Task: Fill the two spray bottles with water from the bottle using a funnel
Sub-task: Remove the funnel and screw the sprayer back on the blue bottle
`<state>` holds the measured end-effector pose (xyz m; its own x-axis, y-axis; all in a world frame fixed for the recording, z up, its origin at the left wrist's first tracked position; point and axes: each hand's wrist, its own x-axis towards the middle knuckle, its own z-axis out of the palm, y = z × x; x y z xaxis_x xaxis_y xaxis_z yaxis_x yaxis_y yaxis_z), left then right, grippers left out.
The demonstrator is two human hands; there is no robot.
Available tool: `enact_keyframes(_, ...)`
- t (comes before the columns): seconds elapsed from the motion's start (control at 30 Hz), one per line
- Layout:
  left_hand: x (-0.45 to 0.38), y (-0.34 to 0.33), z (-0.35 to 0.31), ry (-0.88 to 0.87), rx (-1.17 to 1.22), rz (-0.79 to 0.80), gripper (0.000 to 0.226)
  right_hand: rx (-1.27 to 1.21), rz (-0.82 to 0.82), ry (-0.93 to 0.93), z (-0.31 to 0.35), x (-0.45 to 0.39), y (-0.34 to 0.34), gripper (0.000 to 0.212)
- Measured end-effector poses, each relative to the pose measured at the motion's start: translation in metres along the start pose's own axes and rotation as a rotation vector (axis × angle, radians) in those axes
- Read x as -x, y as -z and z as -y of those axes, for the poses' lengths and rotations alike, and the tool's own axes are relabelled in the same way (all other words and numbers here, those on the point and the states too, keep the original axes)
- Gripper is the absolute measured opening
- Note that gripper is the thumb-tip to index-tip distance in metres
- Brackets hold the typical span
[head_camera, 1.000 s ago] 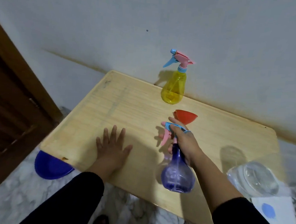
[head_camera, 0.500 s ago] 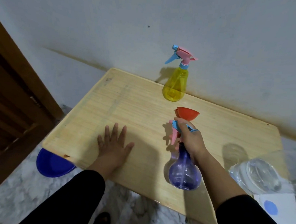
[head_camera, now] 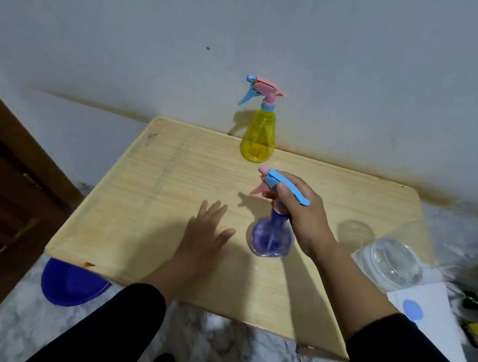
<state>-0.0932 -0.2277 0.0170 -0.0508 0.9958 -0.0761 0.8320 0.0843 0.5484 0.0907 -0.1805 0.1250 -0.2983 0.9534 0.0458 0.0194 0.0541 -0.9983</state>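
Note:
My right hand [head_camera: 300, 210] grips the neck and blue-pink trigger head of the purple spray bottle [head_camera: 272, 238], which stands or hovers just over the wooden table [head_camera: 158, 192]. My left hand [head_camera: 205, 235] is open, fingers spread, just left of that bottle and apart from it. A yellow spray bottle [head_camera: 258, 137] with a pink-blue head stands upright at the table's back edge by the wall. A large clear water bottle [head_camera: 390, 262] rests at the table's right side. The red funnel is hidden behind my right hand.
A blue plastic bowl [head_camera: 69, 285] sits on the marble floor under the table's front left corner. White paper with a blue dot [head_camera: 421, 312] lies at the right. A brown wooden door [head_camera: 11, 182] stands at the left. The wall runs along the table's back edge.
My right hand has carried the purple bottle toward the table's middle, covering the funnel. My left hand has lifted off the table and moved right toward the bottle.

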Motion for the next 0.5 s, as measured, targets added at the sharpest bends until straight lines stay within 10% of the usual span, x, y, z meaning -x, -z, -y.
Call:
enact_keyframes(0.13,0.002,-0.001,-0.045,-0.119,0.462,0.058,0.083,-0.017,0.016,-0.012,-0.009,0.011,0.008,0.032)
enact_keyframes(0.5,0.0,-0.021,-0.054,-0.087,0.637,0.048,0.038,-0.018,-0.245,-0.016,-0.052,0.049,0.009,0.042)
